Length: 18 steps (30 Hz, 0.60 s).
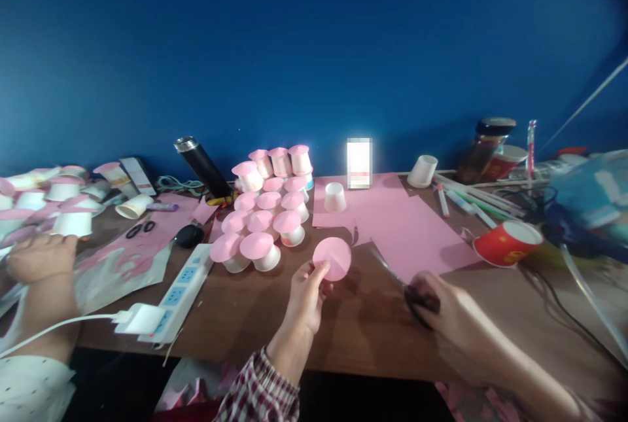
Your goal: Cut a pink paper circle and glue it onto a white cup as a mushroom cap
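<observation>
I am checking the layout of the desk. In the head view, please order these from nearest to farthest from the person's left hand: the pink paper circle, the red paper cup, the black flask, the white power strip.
1. Pink paper circle: held in the left hand.
2. White power strip: left of it, on the desk.
3. Black flask: far back left, leaning by the wall.
4. Red paper cup: far right, lying on its side.

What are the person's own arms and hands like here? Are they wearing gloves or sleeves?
Both hands are bare, with no gloves. No rings or watch can be made out in this blurry view. The left hand comes out of a checked sleeve in red, white and dark tones, its cuff ending at the wrist. The right hand leads to a forearm that shows no sleeve as far as the picture's edge.
</observation>
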{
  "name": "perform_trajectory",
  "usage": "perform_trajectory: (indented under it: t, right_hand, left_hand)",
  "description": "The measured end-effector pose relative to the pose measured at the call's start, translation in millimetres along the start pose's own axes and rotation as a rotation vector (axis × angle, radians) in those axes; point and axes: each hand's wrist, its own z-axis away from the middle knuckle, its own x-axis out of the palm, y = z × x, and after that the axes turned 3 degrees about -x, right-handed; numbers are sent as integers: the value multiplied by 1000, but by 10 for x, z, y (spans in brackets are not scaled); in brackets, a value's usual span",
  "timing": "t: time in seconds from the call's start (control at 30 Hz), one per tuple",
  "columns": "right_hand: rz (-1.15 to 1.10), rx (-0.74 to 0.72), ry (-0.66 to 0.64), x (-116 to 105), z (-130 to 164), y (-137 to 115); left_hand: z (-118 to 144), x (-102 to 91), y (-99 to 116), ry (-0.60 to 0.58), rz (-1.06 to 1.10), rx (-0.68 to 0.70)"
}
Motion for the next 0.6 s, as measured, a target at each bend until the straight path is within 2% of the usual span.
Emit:
perform_trajectory:
  t: [0.1,0.17,0.27,0.3,0.43,0.6]
  right_hand:
    - [336,24,162,-179,-259,210]
    - [499,45,203,-276,-464,307]
    - [625,49,185,-370,-762,350]
    - [672,91,167,-386,-851,347]
    - [721,184,146,-395,-1145,361]
    - [676,198,100,-436,-1376,435]
  left_hand:
    - [-6,-44,-5,-10,7,5]
    - [9,-58,-15,-20,8,-1]
    - [48,-71,-23,-45,-5,-5]
    - [61,-77,-22,-52,-11,-1]
    - [96,-127,-13,-71,-13,1]
    - [122,-205,-19,-57,-4,1]
